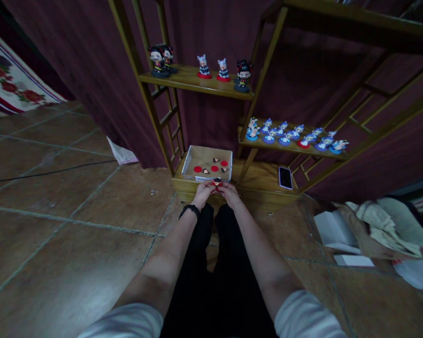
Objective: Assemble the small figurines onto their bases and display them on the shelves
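Note:
Between my two hands is a small figurine [217,182] with dark hair and red on its lower part. My left hand [203,191] pinches it from the left, a black band around the wrist. From the other side, the fingers of my right hand [229,191] close on the same figurine. Just beyond my hands, a shallow open cardboard box [193,157] sits on the low shelf. Inside it lie red round bases [198,169] and several small dark-haired figure parts [205,171].
A wooden display shelf [197,83] carries black-haired figurines [243,75] and two grey-haired ones on red bases. Several blue-and-white figurines [286,137] stand on the right shelf, above a phone [285,178]. White boxes [336,230] and cloth lie on the tiled floor at right.

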`<state>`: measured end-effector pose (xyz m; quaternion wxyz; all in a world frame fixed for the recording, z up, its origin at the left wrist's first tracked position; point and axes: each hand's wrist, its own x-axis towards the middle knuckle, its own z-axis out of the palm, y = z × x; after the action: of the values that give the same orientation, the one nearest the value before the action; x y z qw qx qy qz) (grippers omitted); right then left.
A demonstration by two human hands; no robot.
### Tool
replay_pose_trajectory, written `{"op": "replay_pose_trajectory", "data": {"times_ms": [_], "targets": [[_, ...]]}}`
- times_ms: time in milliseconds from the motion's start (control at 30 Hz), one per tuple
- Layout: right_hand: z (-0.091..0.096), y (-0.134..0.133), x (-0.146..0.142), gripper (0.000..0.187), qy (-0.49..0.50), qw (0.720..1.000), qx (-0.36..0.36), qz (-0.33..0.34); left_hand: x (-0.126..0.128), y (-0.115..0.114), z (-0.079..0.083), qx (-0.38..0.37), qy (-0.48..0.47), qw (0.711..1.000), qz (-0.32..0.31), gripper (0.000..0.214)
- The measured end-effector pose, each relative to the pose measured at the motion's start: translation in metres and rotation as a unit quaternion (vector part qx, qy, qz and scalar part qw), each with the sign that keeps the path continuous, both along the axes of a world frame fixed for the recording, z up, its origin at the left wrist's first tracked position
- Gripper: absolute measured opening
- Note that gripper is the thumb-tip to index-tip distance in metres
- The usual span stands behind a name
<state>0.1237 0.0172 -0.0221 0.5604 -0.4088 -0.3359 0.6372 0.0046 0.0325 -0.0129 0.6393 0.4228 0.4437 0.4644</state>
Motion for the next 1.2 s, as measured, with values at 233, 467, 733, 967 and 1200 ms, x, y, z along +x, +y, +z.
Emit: {"op": "replay_pose_trajectory", "data": {"times_ms": [233, 467, 733, 967, 1200], "targets": [[0.0054, -0.0032, 0.0004, 0.019, 0.005, 1.0, 0.0, -0.006, -0.0007, -0.0015, 0.0031, -0.007, 0.0, 1.0, 0.007, 0.027], [0.0069, -0.0036, -0.0008, 0.018, -0.003, 1.0, -0.013, -0.014, 0.0, -0.0014, 0.0034, -0.01, 0.005, 1.0, 0.01, 0.023], [0.0057, -0.0025, 0.0005, 0.021, 0.001, 1.0, -0.013, -0.014, -0.0006, -0.0008, 0.0029, -0.015, -0.006, 1.0, 0.005, 0.028], [0.0069, -0.0034, -0.0003, 0.018, -0.009, 1.0, -0.012, -0.011, 0.0, -0.0003, 0.0001, -0.009, -0.009, 1.0, 0.01, 0.024], [0.0036, -0.0016, 0.0003, 0.02, 0.0, 1.0, -0.009, -0.012, -0.0003, -0.0019, 0.0036, -0.012, -0.001, 1.0, 0.007, 0.027]]}}
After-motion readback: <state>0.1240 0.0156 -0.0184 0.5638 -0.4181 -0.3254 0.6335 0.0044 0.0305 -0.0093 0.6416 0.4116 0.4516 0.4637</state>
